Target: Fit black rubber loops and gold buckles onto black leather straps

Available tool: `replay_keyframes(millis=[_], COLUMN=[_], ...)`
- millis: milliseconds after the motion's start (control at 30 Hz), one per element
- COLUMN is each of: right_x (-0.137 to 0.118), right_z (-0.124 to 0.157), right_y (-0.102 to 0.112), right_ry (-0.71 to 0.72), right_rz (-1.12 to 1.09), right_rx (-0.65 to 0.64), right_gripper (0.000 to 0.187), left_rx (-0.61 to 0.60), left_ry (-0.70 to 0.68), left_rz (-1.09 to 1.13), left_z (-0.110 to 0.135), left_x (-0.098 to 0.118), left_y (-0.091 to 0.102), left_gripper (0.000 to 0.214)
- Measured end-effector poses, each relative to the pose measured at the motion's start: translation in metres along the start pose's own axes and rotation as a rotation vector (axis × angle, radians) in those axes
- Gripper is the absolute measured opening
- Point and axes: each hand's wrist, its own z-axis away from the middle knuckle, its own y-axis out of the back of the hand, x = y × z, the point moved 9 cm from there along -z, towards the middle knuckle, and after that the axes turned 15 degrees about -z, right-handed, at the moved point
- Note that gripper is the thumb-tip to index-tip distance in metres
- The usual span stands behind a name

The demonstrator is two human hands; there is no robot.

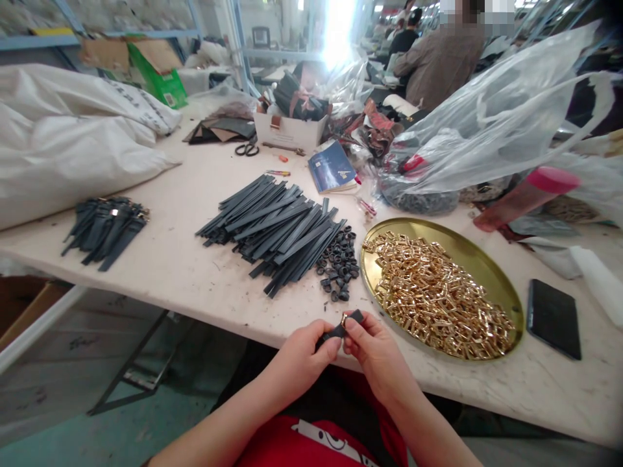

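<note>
Close to the table's front edge, my left hand [314, 344] and my right hand [367, 337] meet around one dark strap [335, 333]. A small gold buckle [344, 319] shows on the strap between my fingers. Both hands are closed, thumbs pressing on the strap from either side. Just beyond them lie a heap of small dark loops [339, 263] and a pile of loose dark straps [277, 227]. To the right, a round gold tray [506, 285] holds many gold buckles [433, 295]. Straps fitted with gold buckles [109, 227] lie bunched at the left.
A black phone [553, 318] lies right of the tray, with a pink-lidded bottle [528, 198] behind. Farther back are a blue booklet [333, 167], scissors [247, 149], a filled white box [289, 133] and plastic bags [487, 123]. A white sack [73, 143] covers the left side. A person [440, 61] sits beyond.
</note>
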Motion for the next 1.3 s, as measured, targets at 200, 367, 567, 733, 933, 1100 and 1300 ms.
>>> replay_keyframes(millis=[200, 367, 567, 733, 933, 1100, 1300], right_x=[0.005, 0.013, -0.002, -0.034, -0.016, -0.021, -0.053], right_z=[0.013, 0.014, 0.021, 0.046, 0.029, 0.006, -0.039], right_y=[-0.004, -0.008, -0.01, -0.026, -0.016, -0.026, -0.03], right_ry=[0.109, -0.013, 0.189, 0.639, 0.319, 0.301, 0.629], right_rz=[0.233, 0.068, 0.375, 0.785, 0.69, 0.745, 1.432], right_rx=[-0.043, -0.081, -0.083, -0.159, -0.177, -0.327, -0.148], right_gripper=[0.026, 0.028, 0.026, 0.014, 0.019, 0.034, 0.015], left_rx=[-0.05, -0.074, -0.061, -0.014, -0.05, -0.031, 0.002], left_ry=[0.168, 0.187, 0.233, 0.21, 0.15, 0.114, 0.187], left_rz=[0.297, 0.406, 0.457, 0.27, 0.131, 0.246, 0.268], left_z=[0.0, 0.004, 0.007, 0.013, 0.013, -0.001, -0.017], left_x=[-0.02, -0.019, -0.018, -0.017, -0.016, -0.019, -0.04], left_y=[-0.018, -0.023, -0.025, -0.02, -0.012, -0.008, -0.009], left_gripper=[0.025, 0.025, 0.021, 0.022, 0.032, 0.031, 0.021])
